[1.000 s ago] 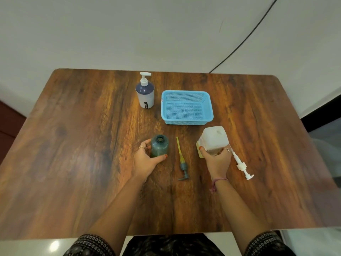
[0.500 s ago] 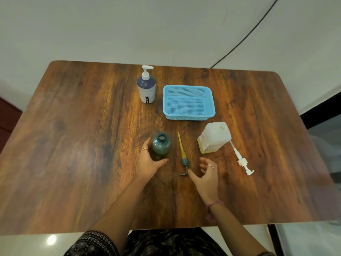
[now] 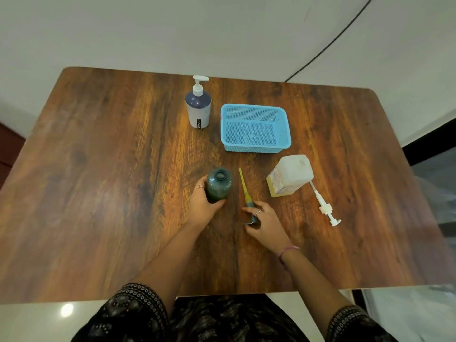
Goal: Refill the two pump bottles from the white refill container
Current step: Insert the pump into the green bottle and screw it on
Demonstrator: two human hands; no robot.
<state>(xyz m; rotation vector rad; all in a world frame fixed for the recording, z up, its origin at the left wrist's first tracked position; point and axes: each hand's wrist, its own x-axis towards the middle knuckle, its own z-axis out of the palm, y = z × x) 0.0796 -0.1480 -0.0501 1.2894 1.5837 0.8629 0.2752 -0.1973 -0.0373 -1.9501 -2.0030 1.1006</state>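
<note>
This looks like a room in a home, set up plainly for a household chore. A dark brown wood-grain laminate table with rounded corners [image 3: 98,193] stands against a bare off-white wall [image 3: 172,28], where a thin black cable [image 3: 328,45] runs down at the far right. Near the table's near edge a glossy pale tiled floor [image 3: 37,319] reflects a ceiling light. A small light-blue perforated plastic basket [image 3: 281,124], an everyday domestic item, sits at the far middle.
</note>
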